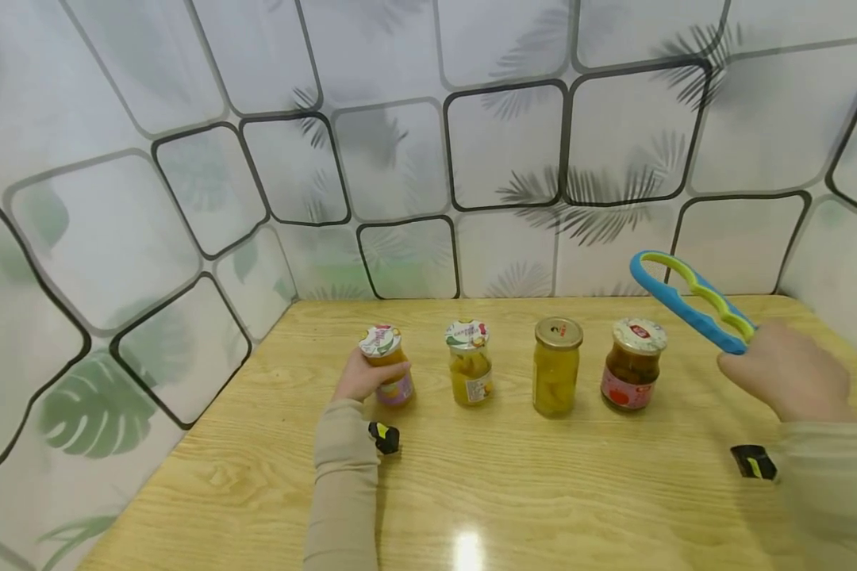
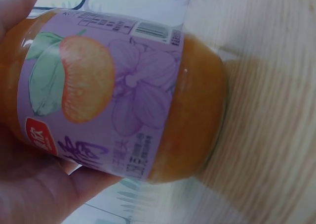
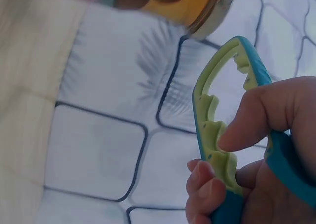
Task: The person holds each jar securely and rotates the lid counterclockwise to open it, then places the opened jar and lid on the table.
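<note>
At the left of the row, my left hand [image 1: 360, 377] grips a glass jar [image 1: 396, 390] of orange fruit, its patterned lid on. In the left wrist view, the jar's purple label [image 2: 140, 85] shows a mandarin and a flower; thumb and fingers wrap its upper part, and its base is right at the table. My right hand [image 1: 789, 371] holds a blue and green jar opener [image 1: 685, 311] up at the right, its looped end pointing left and away. The right wrist view shows the hand around the opener's two handles, thumb lying across the gap above the green ridged grips [image 3: 212, 135].
Beside the held jar stand a short jar of yellow fruit [image 1: 470, 377], a tall gold-lidded jar [image 1: 555, 373] and a dark jar with a pink label [image 1: 628, 385]. All stand lidded on the wooden table [image 1: 514, 492]. A patterned wall [image 1: 400, 182] closes off the back and sides.
</note>
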`<state>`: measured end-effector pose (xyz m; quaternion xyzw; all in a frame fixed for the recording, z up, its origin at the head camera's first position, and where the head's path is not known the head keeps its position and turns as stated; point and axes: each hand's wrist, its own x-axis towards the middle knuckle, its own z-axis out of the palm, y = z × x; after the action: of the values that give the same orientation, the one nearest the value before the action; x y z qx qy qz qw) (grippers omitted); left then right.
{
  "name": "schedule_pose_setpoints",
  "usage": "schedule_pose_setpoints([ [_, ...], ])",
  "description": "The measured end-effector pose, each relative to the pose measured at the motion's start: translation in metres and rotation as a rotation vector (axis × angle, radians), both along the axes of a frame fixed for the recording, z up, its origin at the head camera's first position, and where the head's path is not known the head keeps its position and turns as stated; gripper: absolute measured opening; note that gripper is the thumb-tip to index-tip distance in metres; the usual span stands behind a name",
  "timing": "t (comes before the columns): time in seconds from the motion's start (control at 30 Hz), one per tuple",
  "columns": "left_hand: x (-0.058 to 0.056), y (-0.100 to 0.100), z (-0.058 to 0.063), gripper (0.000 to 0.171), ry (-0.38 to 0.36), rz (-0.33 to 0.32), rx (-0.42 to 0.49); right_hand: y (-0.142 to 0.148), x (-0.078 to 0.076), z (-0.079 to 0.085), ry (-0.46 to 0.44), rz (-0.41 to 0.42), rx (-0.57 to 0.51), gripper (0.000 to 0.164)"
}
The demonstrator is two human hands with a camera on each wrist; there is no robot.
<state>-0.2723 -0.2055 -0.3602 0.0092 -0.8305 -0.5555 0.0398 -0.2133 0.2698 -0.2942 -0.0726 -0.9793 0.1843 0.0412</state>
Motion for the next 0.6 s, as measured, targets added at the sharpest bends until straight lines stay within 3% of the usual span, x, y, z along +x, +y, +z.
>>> schedule_pose_setpoints([
  [0.27,0.001,0.005,-0.002,0.05,0.0,0.028,0.024,-0.039,0.005,0.018,0.069,0.092,0.0,0.028],
  [0.6,0.004,0.014,0.005,0.051,-0.01,0.08,0.068,-0.068,0.015,0.027,0.122,0.142,0.044,0.028],
])
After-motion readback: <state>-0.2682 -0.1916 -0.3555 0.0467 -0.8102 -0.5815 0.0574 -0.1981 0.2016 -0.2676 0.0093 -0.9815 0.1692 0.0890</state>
